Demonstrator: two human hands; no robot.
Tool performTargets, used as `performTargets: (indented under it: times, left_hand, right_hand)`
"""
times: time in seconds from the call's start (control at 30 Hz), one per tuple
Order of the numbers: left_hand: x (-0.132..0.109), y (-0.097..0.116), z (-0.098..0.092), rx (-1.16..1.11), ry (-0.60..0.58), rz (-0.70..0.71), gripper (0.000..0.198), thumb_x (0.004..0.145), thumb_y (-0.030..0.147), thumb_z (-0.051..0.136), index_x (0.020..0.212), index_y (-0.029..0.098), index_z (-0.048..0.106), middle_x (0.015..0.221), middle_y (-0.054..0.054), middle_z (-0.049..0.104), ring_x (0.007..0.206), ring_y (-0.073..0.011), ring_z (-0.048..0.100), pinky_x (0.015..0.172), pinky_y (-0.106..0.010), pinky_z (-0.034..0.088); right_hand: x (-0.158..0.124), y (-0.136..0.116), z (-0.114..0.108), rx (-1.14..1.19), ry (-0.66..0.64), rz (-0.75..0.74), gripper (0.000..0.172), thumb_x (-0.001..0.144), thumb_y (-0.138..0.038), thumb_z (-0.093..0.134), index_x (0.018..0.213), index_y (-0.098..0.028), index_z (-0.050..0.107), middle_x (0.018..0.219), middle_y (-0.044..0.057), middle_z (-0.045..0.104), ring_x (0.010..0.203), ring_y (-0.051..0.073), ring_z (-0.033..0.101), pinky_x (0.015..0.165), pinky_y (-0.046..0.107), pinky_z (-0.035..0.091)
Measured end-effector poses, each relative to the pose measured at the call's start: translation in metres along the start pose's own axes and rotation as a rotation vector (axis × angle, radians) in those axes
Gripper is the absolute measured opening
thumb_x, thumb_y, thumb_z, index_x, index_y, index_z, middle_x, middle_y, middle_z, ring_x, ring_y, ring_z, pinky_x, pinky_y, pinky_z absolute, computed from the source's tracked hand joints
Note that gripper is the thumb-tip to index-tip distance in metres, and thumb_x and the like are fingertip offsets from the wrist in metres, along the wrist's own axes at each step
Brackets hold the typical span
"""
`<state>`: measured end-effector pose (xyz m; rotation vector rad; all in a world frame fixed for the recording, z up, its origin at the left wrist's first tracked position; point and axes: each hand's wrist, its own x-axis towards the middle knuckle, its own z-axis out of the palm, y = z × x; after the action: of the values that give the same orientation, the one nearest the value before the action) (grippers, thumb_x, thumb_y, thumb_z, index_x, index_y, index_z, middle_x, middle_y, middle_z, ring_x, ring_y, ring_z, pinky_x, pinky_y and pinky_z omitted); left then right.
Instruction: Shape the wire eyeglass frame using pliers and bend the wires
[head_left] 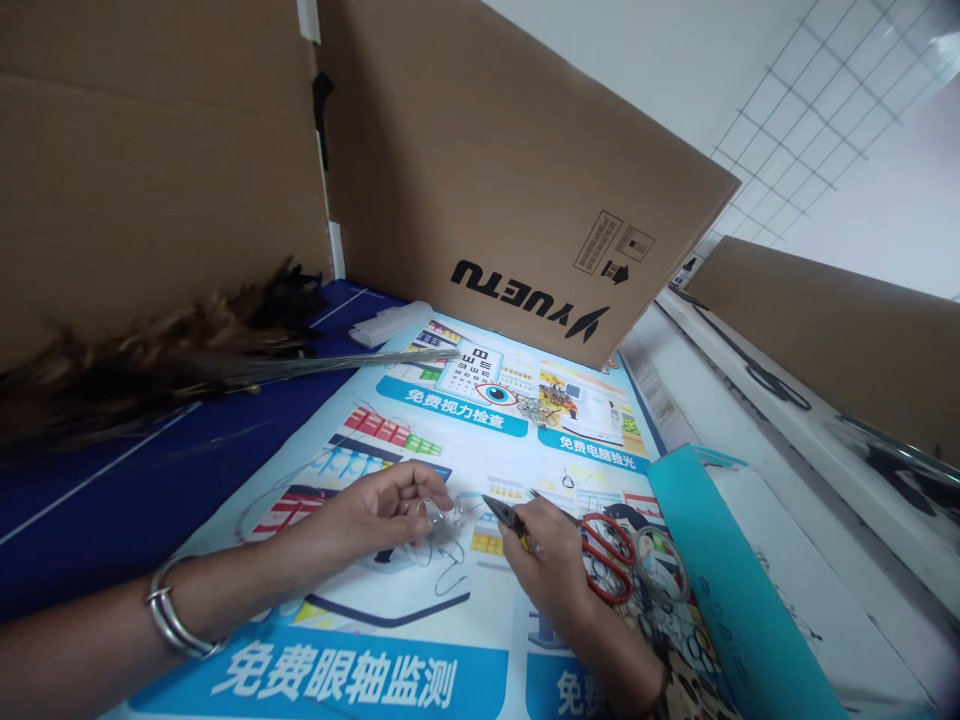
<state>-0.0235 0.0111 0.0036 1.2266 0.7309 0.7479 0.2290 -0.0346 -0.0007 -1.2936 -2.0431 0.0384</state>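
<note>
My left hand (394,508) pinches a thin bent wire (450,550), whose loops and hooks hang below the fingertips. My right hand (546,550) is closed around a pair of needle-nose pliers (504,511). The pliers' dark jaws point left toward the wire; whether they touch it is too fine to tell. Close to my right wrist lie red-handled scissors (628,592) and a roll of clear tape (679,565). Beside them is a heap of small wire pieces (694,640). A single small wire loop (568,481) rests on the printed sheet (517,590) beyond my right hand.
Tall cardboard panels (450,150) stand at the back and left. Brown feathers (165,340) with long wire stems (337,362) lie at the left, near a white block (391,322). A small pile of bits (541,410) sits farther back. To the right is a teal box (720,560).
</note>
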Motion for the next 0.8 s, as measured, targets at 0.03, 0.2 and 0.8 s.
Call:
performTargets:
  times: [0.03, 0.2, 0.8]
  left_hand:
    - [-0.0001, -0.0008, -0.0005, 0.005, 0.002, 0.003, 0.025, 0.078, 0.029, 0.074, 0.099, 0.022, 0.063, 0.093, -0.001, 0.064, 0.066, -0.0135, 0.05, 0.06, -0.025, 0.043]
    - [-0.0011, -0.0065, -0.0029, 0.018, -0.007, 0.018, 0.025, 0.081, 0.029, 0.073, 0.102, 0.022, 0.063, 0.084, 0.001, 0.061, 0.064, -0.0131, 0.047, 0.06, -0.025, 0.041]
    - [-0.0019, -0.0025, -0.0005, -0.019, -0.032, 0.01, 0.027, 0.079, 0.025, 0.072, 0.103, 0.021, 0.062, 0.101, -0.004, 0.066, 0.063, -0.0106, 0.048, 0.057, -0.024, 0.039]
  right_hand:
    - [-0.0018, 0.0013, -0.0004, -0.03, 0.025, -0.033, 0.01, 0.087, -0.018, 0.054, 0.085, -0.019, 0.064, 0.077, 0.006, 0.066, 0.07, 0.019, 0.061, 0.061, 0.029, 0.051]
    - [-0.007, 0.0055, -0.0028, -0.162, 0.046, -0.149, 0.014, 0.087, -0.013, 0.052, 0.095, -0.018, 0.063, 0.081, 0.008, 0.067, 0.075, 0.022, 0.061, 0.065, 0.033, 0.053]
    - [-0.0069, 0.004, -0.0048, -0.279, -0.005, -0.278, 0.013, 0.09, -0.013, 0.052, 0.096, -0.018, 0.062, 0.079, 0.007, 0.063, 0.074, 0.02, 0.057, 0.065, 0.034, 0.05]
